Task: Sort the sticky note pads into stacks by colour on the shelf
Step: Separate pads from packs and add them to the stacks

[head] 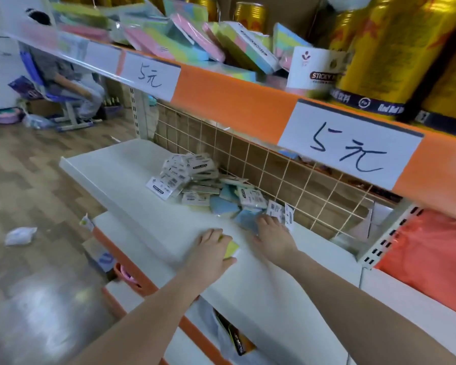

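Two hands: both down on the white shelf.
Left hand: curled over a yellow pad near the front edge, holding it.
Right hand: fingers laid on a blue pad at the near right end of the heap; whether I grip it I cannot tell.
Heap of pads: loose and mixed, far against the wire grid.
Risk: dragging the blue pad could pull its neighbours along and scatter them.
Risk: my yellow pad sits close to the lip and could slide off.
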Demonstrator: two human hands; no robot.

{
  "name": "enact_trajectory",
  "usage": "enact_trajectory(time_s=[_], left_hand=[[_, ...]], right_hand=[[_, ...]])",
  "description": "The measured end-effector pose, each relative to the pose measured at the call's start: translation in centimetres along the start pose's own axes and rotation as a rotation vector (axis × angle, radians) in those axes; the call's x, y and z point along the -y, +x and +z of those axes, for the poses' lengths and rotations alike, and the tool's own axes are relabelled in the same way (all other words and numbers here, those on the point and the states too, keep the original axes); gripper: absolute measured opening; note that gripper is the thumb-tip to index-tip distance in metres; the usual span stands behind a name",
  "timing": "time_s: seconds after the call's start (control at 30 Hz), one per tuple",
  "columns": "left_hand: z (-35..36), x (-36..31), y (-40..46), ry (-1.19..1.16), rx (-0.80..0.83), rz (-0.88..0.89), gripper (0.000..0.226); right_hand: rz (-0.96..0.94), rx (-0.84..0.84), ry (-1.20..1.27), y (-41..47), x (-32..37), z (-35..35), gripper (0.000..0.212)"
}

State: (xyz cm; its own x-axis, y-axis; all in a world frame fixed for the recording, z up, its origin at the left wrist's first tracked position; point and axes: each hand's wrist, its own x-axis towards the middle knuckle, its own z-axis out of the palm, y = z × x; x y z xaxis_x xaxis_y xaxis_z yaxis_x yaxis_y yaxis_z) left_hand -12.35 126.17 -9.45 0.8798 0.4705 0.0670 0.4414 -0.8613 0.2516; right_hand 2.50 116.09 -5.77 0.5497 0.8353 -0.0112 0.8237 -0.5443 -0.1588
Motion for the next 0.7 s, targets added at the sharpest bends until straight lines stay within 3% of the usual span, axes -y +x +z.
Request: enact_trajectory(time_s=[0.13,0.27,0.53,0.63,0.7], left_hand=[[0.0,0.1,0.3,0.018,-0.048,-0.013,0.052],[-0.5,0.1,0.7,0.030,-0.051,-0.018,0.050],[-1.6,-0.5,-0.3,0.127,0.062,0.021,0.058],[-1.5,-2.0,-1.8,0.171,0.119,0.066,0.069],[-1.3,-3.2,-2.9,0.155,0.152,0.111,0.064]], right_hand=[[-0.053,-0.019,-0.038,0.7,-0.2,2.2,0.046],[-0.057,-0.180,-0.028,0.4,0.0,3.9,0.042],[-0.055,-0.283,-0.042,-3.4,-0.6,4.6,0.017],[-0.036,-0.334,-0.032,-6.4,-1.7,4.7,0.018],[-0.027,-0.338,-0.042,-8.9,-2.4,4.4,0.020]])
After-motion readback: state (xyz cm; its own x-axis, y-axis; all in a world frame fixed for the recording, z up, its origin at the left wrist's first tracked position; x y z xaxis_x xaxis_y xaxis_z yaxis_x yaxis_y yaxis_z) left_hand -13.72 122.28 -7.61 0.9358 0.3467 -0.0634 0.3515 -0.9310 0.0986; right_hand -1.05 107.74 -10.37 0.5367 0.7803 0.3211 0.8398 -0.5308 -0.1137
